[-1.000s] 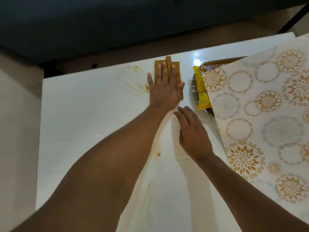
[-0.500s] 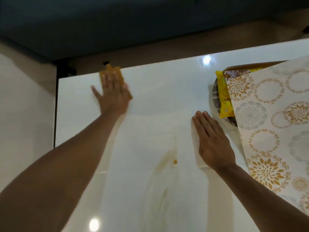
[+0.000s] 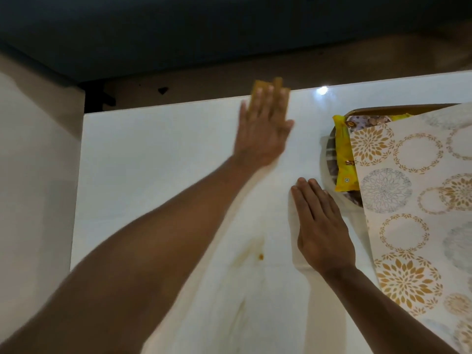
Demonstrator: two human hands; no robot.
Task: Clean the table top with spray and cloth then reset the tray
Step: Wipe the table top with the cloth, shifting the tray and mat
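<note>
Pressing the cloth (image 3: 258, 92) flat under the open left hand (image 3: 263, 131), right hand (image 3: 321, 223) lying flat, still needing that stain (image 3: 260, 256).

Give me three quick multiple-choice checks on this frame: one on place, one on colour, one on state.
1. Where is the cloth?
A. at the table's far edge
B. on the tray
C. by the near edge

2. What colour is the spot on the table?
A. blue
B. orange-brown
C. black

3. How is the right hand?
A. gripping the packet
B. curled in a fist
C. flat on the table

Answers: 1 A, the left hand presses it there; 2 B, it sits in a brownish smear; 3 C, fingers straight, holding nothing.
</note>
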